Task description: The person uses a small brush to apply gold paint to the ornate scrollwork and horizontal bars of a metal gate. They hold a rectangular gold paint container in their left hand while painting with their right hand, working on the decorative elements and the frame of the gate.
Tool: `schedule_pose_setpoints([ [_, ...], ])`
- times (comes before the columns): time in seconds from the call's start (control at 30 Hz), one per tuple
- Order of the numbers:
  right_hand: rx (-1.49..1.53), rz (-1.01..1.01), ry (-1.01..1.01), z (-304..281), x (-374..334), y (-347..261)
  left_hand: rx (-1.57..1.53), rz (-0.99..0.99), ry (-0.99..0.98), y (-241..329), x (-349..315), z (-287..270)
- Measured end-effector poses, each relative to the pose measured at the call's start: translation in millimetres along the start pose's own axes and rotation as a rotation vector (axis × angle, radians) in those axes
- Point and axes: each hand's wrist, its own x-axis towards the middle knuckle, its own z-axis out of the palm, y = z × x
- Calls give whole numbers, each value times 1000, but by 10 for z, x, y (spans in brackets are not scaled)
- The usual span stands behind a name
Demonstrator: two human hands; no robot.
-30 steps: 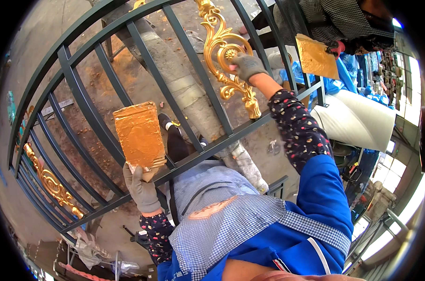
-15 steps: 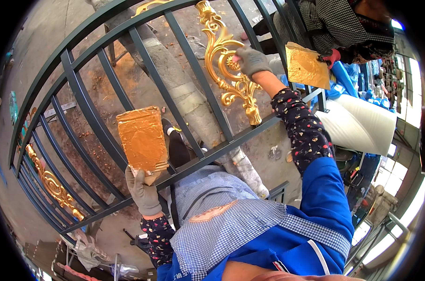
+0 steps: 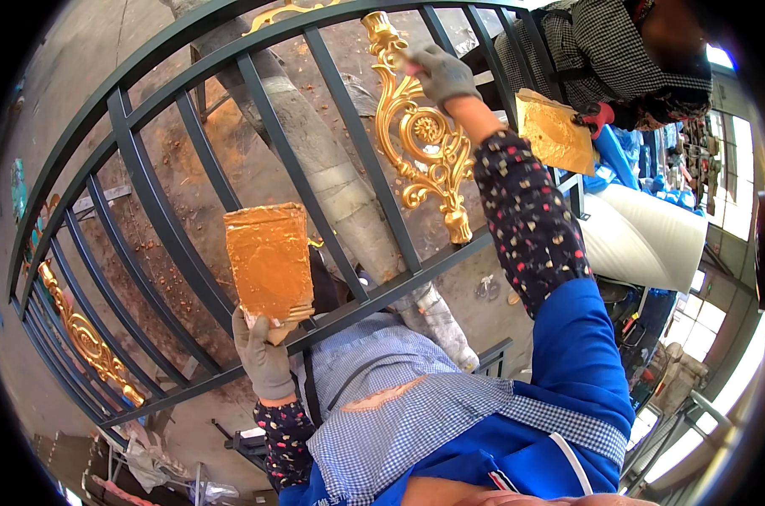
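My left hand, in a grey glove, is closed on the lower edge of a flat board smeared with gold paint. It holds the board up in front of the dark metal railing. My right hand, also gloved, is closed near the upper part of a gold scrollwork ornament set between the railing's bars. Something small and blurred shows at its fingertips, too unclear to name. The ornament has a flower-like centre and curling leaves. A second gold ornament sits farther left in the railing.
Beyond the railing at upper right, a co-worker in a checked garment holds another gold-smeared board in a red-gloved hand. A large white roll lies below. A wrapped grey beam runs beneath the railing.
My right hand has moved up along the ornament from its flower centre toward its top. The board in my left hand has shifted slightly right and down.
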Motion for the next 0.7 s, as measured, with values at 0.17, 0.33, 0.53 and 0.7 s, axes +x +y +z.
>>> schedule_pose_setpoints([
  [0.17,-250,-152,-129,329,510,140,-11,10,67,-8,19,-81],
  [0.33,-289,-104,-376,297,472,147,-80,8,94,6,72,-189],
  [0.53,74,215,-389,120,512,1,-94,22,102,70,87,-137],
  [0.7,-202,172,-393,167,425,-102,-82,22,83,50,64,-205],
])
